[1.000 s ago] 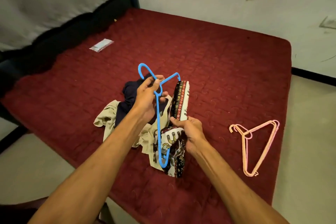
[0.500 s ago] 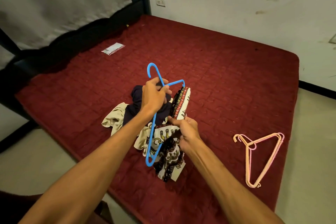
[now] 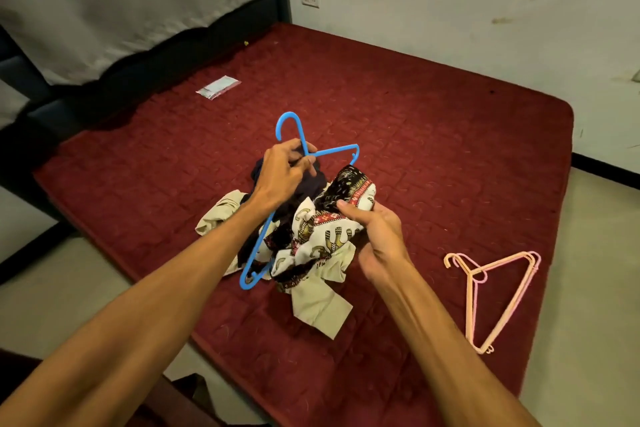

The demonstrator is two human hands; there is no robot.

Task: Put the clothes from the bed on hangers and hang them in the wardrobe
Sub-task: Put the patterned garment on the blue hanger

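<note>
My left hand (image 3: 282,172) grips a blue plastic hanger (image 3: 334,150) at its neck, hook pointing up, one arm slanting down to the left of the clothes. My right hand (image 3: 375,232) grips a white and black garment with an elephant print (image 3: 323,236), bunched up just above the bed. Under it lie a dark navy garment (image 3: 313,184) and a beige garment (image 3: 320,305) in a small pile on the red mattress (image 3: 433,135).
Pink hangers (image 3: 485,288), stacked together, lie on the mattress near its right edge. A small clear packet (image 3: 218,87) lies at the far left of the bed. A dark headboard with a white cloth (image 3: 104,3) stands behind; pale floor borders the bed.
My right hand has gathered the elephant-print garment higher and more bunched. The blue hanger has tilted, its lower end swinging left of the cloth. The view shifted slightly.
</note>
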